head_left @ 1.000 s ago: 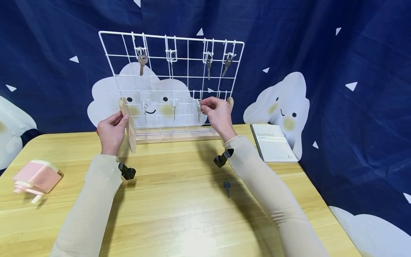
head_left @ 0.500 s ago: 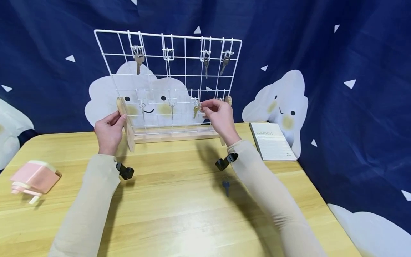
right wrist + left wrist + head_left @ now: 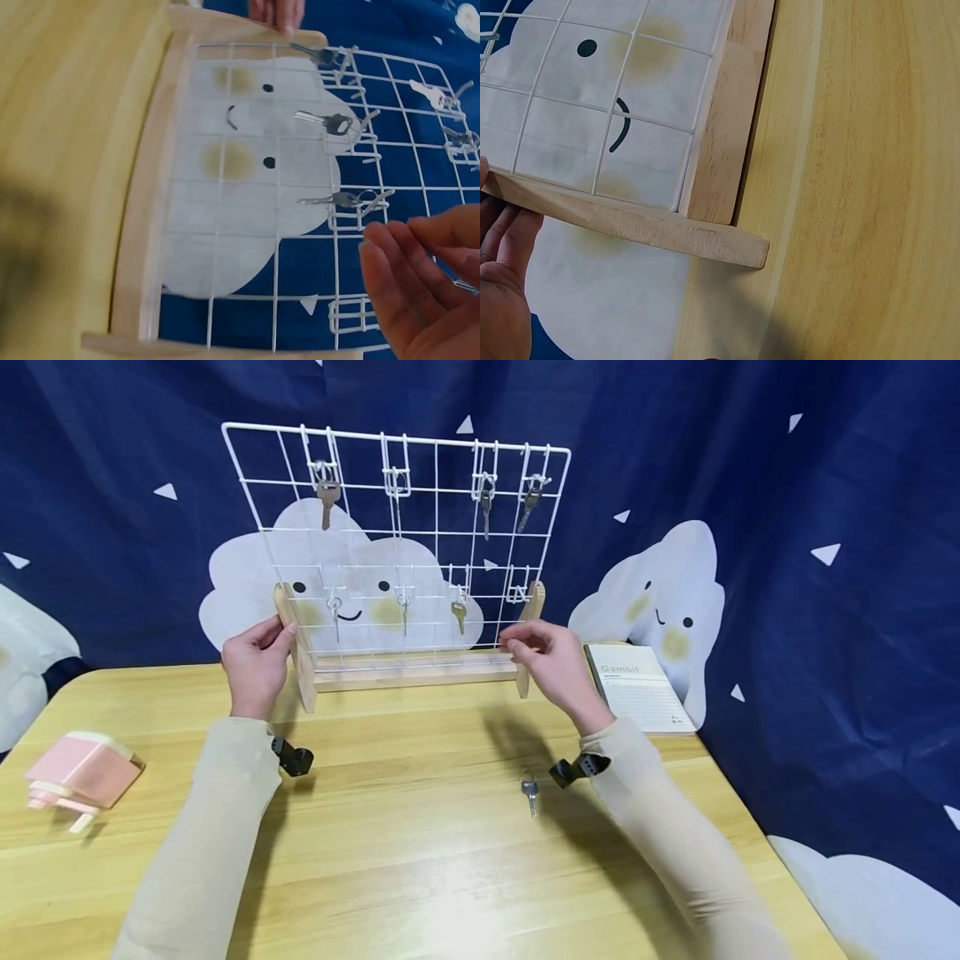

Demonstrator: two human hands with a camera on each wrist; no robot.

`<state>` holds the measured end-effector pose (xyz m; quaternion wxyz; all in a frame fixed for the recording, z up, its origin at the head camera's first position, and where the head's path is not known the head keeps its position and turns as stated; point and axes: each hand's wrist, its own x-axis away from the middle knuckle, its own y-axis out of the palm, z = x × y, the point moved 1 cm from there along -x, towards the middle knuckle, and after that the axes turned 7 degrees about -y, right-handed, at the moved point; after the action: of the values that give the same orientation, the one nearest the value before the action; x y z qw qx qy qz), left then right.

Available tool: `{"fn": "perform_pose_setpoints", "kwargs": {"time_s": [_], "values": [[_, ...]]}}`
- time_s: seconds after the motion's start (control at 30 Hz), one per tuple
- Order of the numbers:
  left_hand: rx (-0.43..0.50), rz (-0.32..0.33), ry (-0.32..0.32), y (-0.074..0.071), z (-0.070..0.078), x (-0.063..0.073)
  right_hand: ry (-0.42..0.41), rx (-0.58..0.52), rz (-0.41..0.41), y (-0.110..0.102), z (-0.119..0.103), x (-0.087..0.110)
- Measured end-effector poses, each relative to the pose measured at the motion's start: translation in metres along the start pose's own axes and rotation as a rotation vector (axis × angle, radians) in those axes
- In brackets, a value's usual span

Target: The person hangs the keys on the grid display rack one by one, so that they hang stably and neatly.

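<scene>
A white wire grid (image 3: pixel 437 532) stands in a wooden frame at the back of the table. My left hand (image 3: pixel 257 670) grips its left wooden side post (image 3: pixel 302 652) between thumb and fingers. Keys on rings hang from hooks in two rows. In the lower row, a brass-coloured key (image 3: pixel 459 617) hangs third from the left. The hook at that row's right end (image 3: pixel 517 594) bears no key. My right hand (image 3: pixel 551 664) is in front of the right side post, fingers loosely bent with nothing between them. In the right wrist view its fingertips (image 3: pixel 379 236) are apart from the keys.
One key with a ring (image 3: pixel 530 793) lies on the wooden table, below the right hand. A notebook (image 3: pixel 641 691) lies at the back right. At the left stands a pink and cream box-shaped item with a handle (image 3: pixel 88 770). A dark blue curtain hangs behind.
My right hand has let go of the brass-coloured key in the lower row and drawn back down and to the right. The left hand keeps its grip on the post.
</scene>
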<state>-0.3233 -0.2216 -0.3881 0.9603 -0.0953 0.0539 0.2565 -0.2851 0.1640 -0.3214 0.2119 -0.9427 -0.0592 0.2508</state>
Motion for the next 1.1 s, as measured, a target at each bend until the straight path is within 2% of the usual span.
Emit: {"fn": "perform_pose_setpoints", "kwargs": {"time_s": [0.17, 0.33, 0.43, 0.77, 0.9, 1.1], "values": [[0.017, -0.003, 0.033, 0.000, 0.000, 0.000, 0.020, 0.087, -0.144, -0.010, 0.008, 0.022], [0.005, 0.000, 0.046, 0.000, -0.001, 0.000, 0.072, 0.126, -0.339, -0.016, 0.025, 0.046], [0.006, 0.000, 0.041, 0.001, 0.000, 0.000, 0.088, 0.138, -0.412, -0.018, 0.035, 0.060], [0.028, -0.005, 0.017, 0.001, 0.001, -0.001, 0.120, 0.146, -0.511, -0.019, 0.061, 0.096], [0.017, -0.011, 0.021, 0.000, 0.000, -0.001, 0.108, 0.154, -0.551, -0.014, 0.069, 0.106], [0.051, -0.008, 0.004, 0.000, 0.001, -0.002, 0.062, 0.236, -0.573, -0.005, 0.072, 0.112]]}}
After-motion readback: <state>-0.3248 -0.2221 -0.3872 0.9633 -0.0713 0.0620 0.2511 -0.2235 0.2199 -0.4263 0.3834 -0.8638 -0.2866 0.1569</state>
